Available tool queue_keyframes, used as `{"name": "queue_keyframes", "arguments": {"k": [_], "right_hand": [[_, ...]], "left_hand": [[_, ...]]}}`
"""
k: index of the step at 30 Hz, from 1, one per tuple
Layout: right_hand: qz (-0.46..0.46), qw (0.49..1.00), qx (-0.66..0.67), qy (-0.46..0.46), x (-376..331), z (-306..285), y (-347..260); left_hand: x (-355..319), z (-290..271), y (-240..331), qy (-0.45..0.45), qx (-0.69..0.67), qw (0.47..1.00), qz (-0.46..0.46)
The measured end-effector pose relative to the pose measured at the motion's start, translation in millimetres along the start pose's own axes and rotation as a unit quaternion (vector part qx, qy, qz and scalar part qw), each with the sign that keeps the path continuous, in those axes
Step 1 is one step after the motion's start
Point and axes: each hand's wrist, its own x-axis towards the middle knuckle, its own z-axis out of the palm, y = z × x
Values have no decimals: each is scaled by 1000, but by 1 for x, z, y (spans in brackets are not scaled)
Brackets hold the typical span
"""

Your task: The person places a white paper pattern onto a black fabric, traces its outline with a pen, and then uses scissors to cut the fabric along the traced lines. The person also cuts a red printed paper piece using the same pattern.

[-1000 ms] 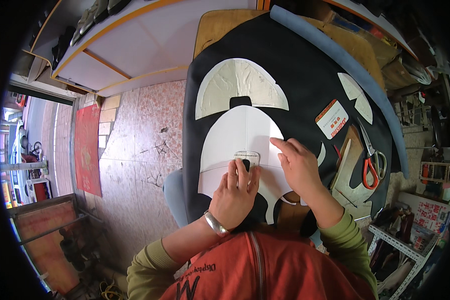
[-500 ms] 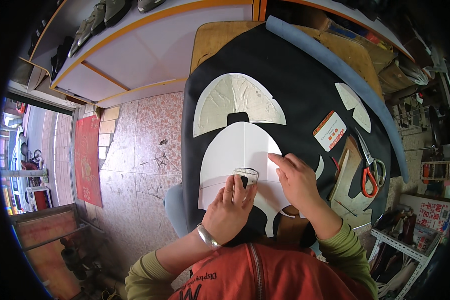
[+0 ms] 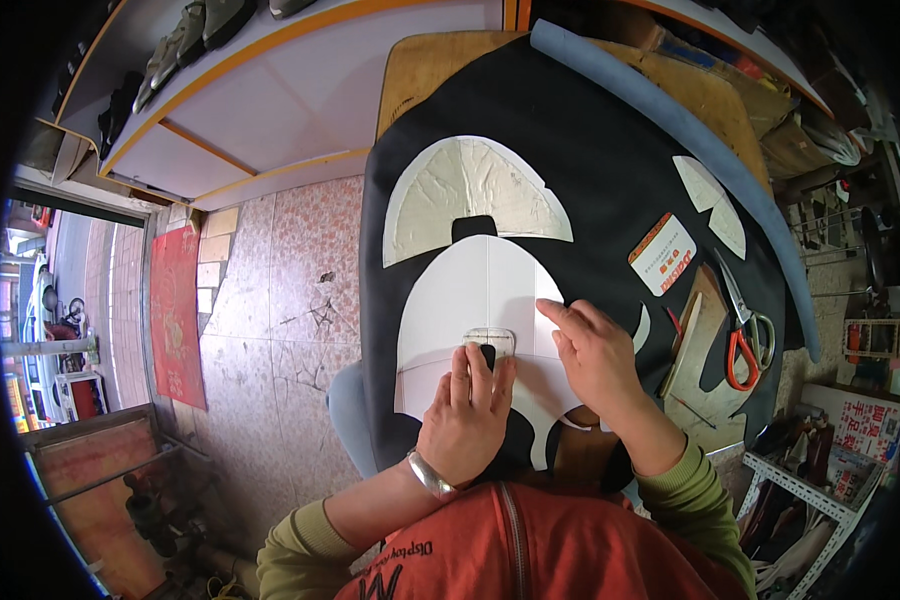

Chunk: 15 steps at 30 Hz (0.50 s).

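A white dome-shaped paper pattern point(image 3: 445, 300) with thin drawn lines lies on black sheet material point(image 3: 610, 160) in front of me. Against its lower middle rests a small pale rounded piece point(image 3: 503, 342) with a dark notch. My left hand point(image 3: 465, 425) has its fingers stretched over that piece, the tips lying on it. My right hand point(image 3: 600, 355) extends its index finger to the pattern's right edge; the other fingers are partly bent, and nothing shows in it. Beyond the pattern lies a pale, wrinkled half-round template point(image 3: 430, 190) with a notch in its straight side.
At the right lie scissors point(image 3: 742, 367) with red and grey handles, a tan board piece point(image 3: 698, 350), a white-and-orange card point(image 3: 662, 255) and a pale cut template point(image 3: 705, 195). A blue-grey roll point(image 3: 690, 120) borders the wooden table point(image 3: 435, 65). Shoes point(image 3: 182, 45) stand on a left shelf.
The small pale piece and my left fingertips remain at about the same place on the pattern. My left wrist has shifted slightly right, and the view has tilted a little.
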Motion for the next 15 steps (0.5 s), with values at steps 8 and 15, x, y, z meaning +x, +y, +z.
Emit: {"name": "queue_keyframes", "arguments": {"k": [8, 15], "right_hand": [[3, 1000, 14, 7, 1, 0, 0], [8, 999, 48, -13, 6, -3, 4]], "left_hand": [[1, 10, -7, 28, -20, 999, -11], [3, 8, -13, 34, -27, 999, 0]]}}
